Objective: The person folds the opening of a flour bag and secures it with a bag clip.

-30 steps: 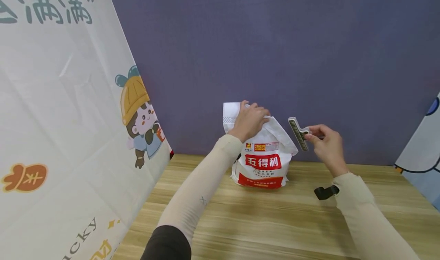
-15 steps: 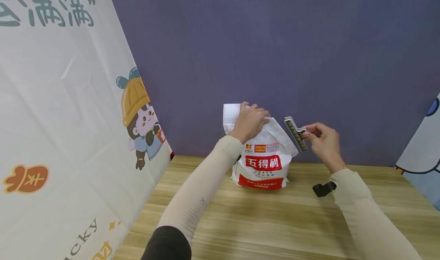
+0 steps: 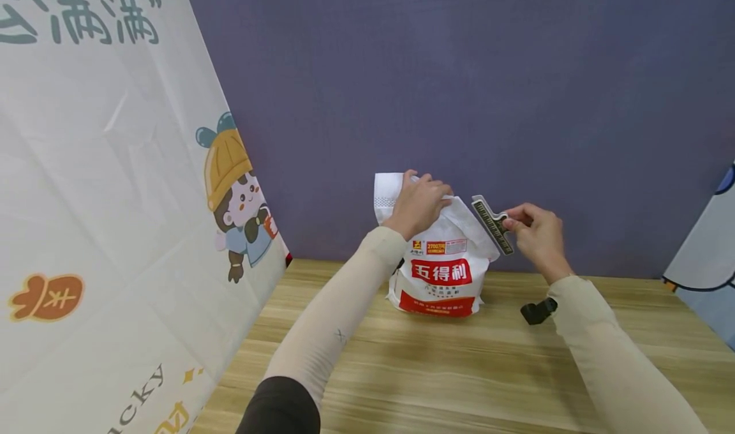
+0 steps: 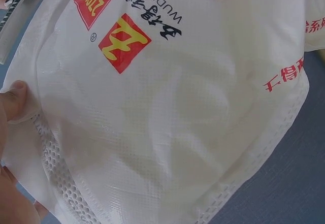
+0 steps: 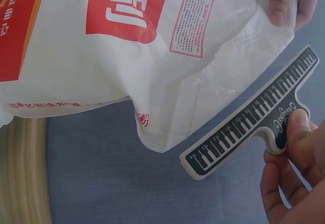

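A white flour bag (image 3: 441,249) with red print stands on the wooden table, its top folded over. My left hand (image 3: 419,204) grips the bag's folded top edge; in the left wrist view its thumb (image 4: 18,98) presses on the white material. In the right wrist view, my right hand (image 5: 299,168) pinches a long bag clip (image 5: 249,115) by its handle, thumb on the black face marked "music" and a keyboard pattern. The clip (image 3: 492,226) is tilted alongside the bag's upper right slanting edge, close to it. Nothing is in the clip's mouth in the right wrist view.
The wood-grain table (image 3: 425,370) runs back to a dark blue-grey cloth wall (image 3: 459,89). A white printed sheet (image 3: 115,198) with cartoon figures hangs on the left. Another printed panel (image 3: 703,242) stands at the far right.
My right hand has moved left with the clip, bringing it closer to the bag's right edge. The left hand and the bag have stayed in place.
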A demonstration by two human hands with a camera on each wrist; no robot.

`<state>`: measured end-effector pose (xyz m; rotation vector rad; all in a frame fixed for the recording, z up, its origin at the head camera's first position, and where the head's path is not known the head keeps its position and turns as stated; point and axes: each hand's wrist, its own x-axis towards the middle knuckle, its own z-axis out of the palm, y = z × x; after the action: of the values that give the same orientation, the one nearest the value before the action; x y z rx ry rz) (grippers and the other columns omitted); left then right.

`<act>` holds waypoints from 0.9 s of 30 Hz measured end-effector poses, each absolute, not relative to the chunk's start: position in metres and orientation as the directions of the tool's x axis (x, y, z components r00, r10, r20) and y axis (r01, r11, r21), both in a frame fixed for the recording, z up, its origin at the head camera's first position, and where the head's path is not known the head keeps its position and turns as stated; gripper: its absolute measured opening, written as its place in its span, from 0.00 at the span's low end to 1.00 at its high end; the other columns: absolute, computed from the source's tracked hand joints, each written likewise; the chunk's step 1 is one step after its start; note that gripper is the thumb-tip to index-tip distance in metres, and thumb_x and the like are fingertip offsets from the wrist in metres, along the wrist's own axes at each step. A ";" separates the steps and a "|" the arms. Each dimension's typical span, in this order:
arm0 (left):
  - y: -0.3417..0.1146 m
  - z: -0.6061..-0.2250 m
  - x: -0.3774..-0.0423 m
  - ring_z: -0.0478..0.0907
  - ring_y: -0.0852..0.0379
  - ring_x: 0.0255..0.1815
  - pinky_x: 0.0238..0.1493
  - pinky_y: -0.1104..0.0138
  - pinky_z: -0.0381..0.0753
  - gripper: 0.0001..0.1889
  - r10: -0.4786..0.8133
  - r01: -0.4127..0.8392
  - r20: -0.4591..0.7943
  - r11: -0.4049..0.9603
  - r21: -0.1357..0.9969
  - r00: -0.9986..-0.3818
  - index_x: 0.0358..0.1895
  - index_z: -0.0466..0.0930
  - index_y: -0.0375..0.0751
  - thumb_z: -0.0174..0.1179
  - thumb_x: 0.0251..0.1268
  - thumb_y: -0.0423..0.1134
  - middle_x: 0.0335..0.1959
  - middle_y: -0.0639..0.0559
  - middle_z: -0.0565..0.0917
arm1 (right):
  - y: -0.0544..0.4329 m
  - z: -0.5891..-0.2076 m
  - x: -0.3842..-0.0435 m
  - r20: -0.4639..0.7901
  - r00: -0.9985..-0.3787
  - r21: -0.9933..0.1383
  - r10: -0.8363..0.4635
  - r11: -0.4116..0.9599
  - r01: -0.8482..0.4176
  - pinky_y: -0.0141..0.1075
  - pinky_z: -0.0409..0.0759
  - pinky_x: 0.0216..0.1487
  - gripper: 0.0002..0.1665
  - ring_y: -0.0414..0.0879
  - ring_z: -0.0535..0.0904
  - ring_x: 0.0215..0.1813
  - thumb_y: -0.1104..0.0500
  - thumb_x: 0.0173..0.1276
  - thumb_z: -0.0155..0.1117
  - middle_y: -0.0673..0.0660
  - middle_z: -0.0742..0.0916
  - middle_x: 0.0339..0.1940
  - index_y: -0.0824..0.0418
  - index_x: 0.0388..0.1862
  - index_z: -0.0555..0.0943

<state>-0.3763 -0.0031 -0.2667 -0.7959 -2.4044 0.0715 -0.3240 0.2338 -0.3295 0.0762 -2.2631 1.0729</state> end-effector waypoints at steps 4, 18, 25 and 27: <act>-0.004 -0.267 -0.376 0.79 0.62 0.59 0.77 0.50 0.59 0.14 0.561 0.528 0.527 0.817 -0.231 -0.639 0.57 0.84 0.63 0.53 0.79 0.53 0.56 0.66 0.87 | 0.232 -0.331 -0.327 0.556 -0.803 -0.684 0.215 0.668 -0.294 0.26 0.70 0.27 0.08 0.33 0.74 0.29 0.60 0.72 0.68 0.65 0.89 0.37 0.65 0.43 0.87; -0.003 -0.269 -0.378 0.80 0.62 0.55 0.75 0.50 0.61 0.12 0.573 0.529 0.562 0.807 -0.262 -0.597 0.54 0.86 0.63 0.55 0.78 0.53 0.53 0.67 0.88 | 0.224 -0.334 -0.338 0.577 -0.798 -0.663 0.173 0.669 -0.335 0.21 0.72 0.29 0.07 0.31 0.75 0.30 0.62 0.70 0.69 0.65 0.90 0.37 0.65 0.42 0.88; -0.003 -0.270 -0.379 0.80 0.62 0.55 0.75 0.51 0.61 0.12 0.569 0.527 0.554 0.811 -0.254 -0.608 0.55 0.85 0.63 0.54 0.78 0.53 0.54 0.67 0.88 | 0.221 -0.336 -0.338 0.549 -0.824 -0.665 0.142 0.671 -0.327 0.21 0.73 0.29 0.07 0.34 0.77 0.32 0.63 0.72 0.67 0.66 0.90 0.39 0.66 0.44 0.87; -0.004 -0.270 -0.379 0.80 0.62 0.55 0.75 0.51 0.61 0.12 0.567 0.528 0.556 0.811 -0.252 -0.607 0.55 0.85 0.63 0.55 0.78 0.53 0.54 0.67 0.88 | 0.219 -0.337 -0.339 0.542 -0.828 -0.669 0.142 0.669 -0.323 0.22 0.73 0.30 0.07 0.37 0.78 0.33 0.63 0.72 0.67 0.65 0.90 0.38 0.66 0.44 0.87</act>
<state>-0.3790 -0.0037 -0.2699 -0.8030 -2.3541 0.0814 -0.3390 0.2195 -0.3368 0.1394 -2.3137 1.0772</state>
